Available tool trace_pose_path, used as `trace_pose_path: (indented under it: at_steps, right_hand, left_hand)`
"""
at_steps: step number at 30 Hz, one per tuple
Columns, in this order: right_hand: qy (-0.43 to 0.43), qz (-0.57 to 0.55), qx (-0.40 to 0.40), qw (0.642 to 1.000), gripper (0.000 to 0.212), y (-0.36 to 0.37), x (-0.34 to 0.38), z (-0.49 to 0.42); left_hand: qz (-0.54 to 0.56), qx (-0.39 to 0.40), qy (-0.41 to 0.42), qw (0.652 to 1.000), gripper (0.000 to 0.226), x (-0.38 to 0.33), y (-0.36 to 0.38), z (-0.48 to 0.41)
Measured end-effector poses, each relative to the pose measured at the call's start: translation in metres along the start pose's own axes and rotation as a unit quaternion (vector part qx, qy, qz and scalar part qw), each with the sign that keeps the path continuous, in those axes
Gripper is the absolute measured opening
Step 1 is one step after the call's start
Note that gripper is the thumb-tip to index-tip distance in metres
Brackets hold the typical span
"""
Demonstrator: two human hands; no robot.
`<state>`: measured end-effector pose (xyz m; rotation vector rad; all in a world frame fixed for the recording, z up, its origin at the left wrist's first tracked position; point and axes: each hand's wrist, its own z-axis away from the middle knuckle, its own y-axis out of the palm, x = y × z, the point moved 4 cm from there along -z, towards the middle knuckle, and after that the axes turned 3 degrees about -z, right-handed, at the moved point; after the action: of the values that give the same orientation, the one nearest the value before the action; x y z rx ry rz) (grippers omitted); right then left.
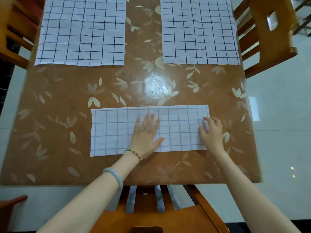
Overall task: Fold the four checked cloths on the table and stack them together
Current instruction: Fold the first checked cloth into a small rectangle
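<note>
Cloth of white fabric checked with thin dark lines (114, 132) lies as a long narrow strip at the near middle of the brown, flower-patterned surface (58, 98), its long sides running left to right. Its narrow shape suggests it has been doubled over once and now needs folding end to end.

That would explain the hands. The left hand (145, 135) lies flat on the strip's middle, fingers straight and slightly spread, thumb out to the side. It looks placed to pin the fabric where the next crease should fall. The right hand (212, 132) sits over the strip's right end with its fingers bent and their tips on the cloth. I cannot tell whether they pinch the edge or only press on it. It seems ready to lift that end and carry it leftward.

Further out, 2 more checked cloths lie spread open and unfolded, 1 at the far left (80, 31) and 1 at the far right (200, 31), well apart from the strip. Only 3 cloths show, and no stack has been started.

A bead bracelet (134, 153) and a pale green bangle (114, 175) circle the left forearm. Wooden chairs stand at the near edge (151, 212), the left (16, 31) and the right (262, 39).
</note>
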<state>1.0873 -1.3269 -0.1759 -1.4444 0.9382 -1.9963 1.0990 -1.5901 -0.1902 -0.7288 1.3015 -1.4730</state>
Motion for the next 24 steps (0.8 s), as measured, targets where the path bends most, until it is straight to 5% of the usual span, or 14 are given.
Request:
trace_pose_path:
  at_steps: [5, 10, 15, 20, 24]
  right_hand:
    - [0.147, -0.003, 0.069, 0.987, 0.016, -0.046, -0.038, 0.002]
    - [0.149, 0.028, 0.108, 0.983, 0.016, -0.055, -0.047, 0.001]
    - [0.153, 0.019, 0.127, 0.980, 0.017, -0.056, -0.053, -0.004]
    - [0.141, 0.009, 0.135, 0.981, 0.019, -0.054, -0.058, -0.005]
    - [0.139, -0.006, 0.132, 0.981, 0.019, -0.055, -0.059, -0.002]
  left_hand:
    - [0.020, 0.043, 0.088, 0.995, 0.070, -0.090, 0.009, -0.009]
    - [-0.013, 0.056, 0.106, 0.993, 0.071, -0.131, 0.017, -0.033]
    - [0.055, -0.004, 0.178, 0.982, 0.064, -0.149, 0.014, -0.041]
    - [0.147, -0.105, 0.176, 0.968, 0.017, -0.143, 0.019, -0.043]
    - [0.172, -0.149, 0.170, 0.959, 0.021, -0.145, 0.018, -0.040]
